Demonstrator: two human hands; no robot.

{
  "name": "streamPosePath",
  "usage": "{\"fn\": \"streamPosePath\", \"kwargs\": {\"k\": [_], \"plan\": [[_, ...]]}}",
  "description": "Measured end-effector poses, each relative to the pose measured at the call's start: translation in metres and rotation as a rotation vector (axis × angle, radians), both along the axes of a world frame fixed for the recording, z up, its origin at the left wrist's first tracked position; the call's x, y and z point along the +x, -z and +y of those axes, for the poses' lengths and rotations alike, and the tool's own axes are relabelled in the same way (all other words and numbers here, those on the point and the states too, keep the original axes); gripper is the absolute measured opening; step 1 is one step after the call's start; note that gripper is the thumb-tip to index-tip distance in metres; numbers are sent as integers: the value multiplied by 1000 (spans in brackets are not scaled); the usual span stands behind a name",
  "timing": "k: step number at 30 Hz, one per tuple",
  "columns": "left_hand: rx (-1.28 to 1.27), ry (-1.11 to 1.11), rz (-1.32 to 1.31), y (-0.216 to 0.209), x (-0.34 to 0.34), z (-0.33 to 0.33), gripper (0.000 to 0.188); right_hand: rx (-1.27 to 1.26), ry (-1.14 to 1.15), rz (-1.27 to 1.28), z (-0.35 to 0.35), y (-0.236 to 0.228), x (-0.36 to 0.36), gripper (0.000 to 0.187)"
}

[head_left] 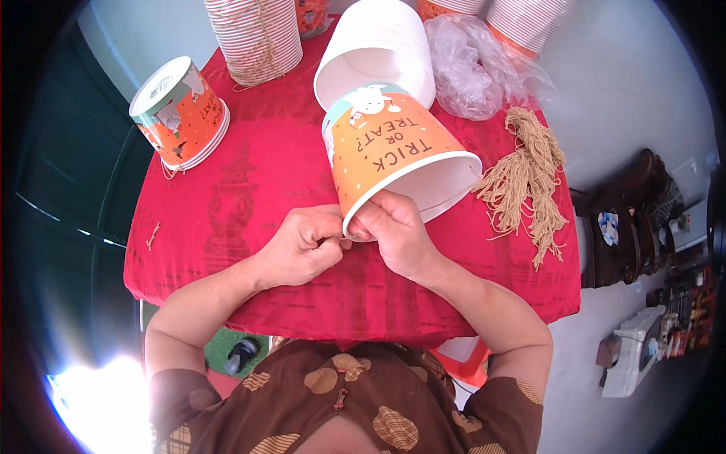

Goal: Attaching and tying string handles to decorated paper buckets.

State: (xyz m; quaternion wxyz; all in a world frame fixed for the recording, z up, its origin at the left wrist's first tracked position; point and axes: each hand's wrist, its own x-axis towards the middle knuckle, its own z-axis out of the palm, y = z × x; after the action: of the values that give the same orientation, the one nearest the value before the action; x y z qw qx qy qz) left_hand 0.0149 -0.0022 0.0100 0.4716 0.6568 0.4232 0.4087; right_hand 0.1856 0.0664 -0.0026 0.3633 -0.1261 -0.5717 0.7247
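A paper bucket [393,140], orange and teal with a white ghost-like figure and a white inside, lies tilted with its mouth toward me. My right hand [397,231] grips its near rim, with fingers reaching into the mouth. Just outside the same rim, my left hand [306,244] is closed in a pinch; what sits between its fingertips is too small to make out. To the right of the bucket lies a bundle of tan cords [529,178]. Behind it, a stack of white buckets [374,49] rests on its side, mouth facing me.
A red cloth covers the table [265,166]. At the left stands a short upturned stack of printed buckets [181,113]. Tall bucket stacks [257,38] line the back, beside a crumpled clear plastic bag [476,68]. A cord scrap [153,236] lies near the left edge.
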Motion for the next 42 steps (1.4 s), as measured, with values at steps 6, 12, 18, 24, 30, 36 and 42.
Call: {"fn": "streamPosePath", "kwargs": {"k": [6, 12, 18, 24, 30, 36, 42], "plan": [[-20, 2, -32, 1, 0, 0, 29, 10, -56, 15, 9, 3, 4, 24], [-80, -167, -206, 15, -19, 9, 18, 195, 8, -62, 8, 2, 12, 20], [-95, -265, -210, 8, -34, 16, 19, 1235, 344, -201, 1, -14, 17, 8], [-88, -273, -256, 10, -39, 17, 20, 1684, 741, -67, -3, -36, 34, 27], [-111, -293, -236, 12, -39, 19, 19, 1580, 1122, -585, 22, -61, 43, 54], [-53, -365, -289, 11, -41, 22, 18, 1466, 1121, -832, 43, -49, 59, 37], [31, -440, -390, 7, -45, 20, 26, 1110, 1092, -755, 50, -50, 64, 24]]}}
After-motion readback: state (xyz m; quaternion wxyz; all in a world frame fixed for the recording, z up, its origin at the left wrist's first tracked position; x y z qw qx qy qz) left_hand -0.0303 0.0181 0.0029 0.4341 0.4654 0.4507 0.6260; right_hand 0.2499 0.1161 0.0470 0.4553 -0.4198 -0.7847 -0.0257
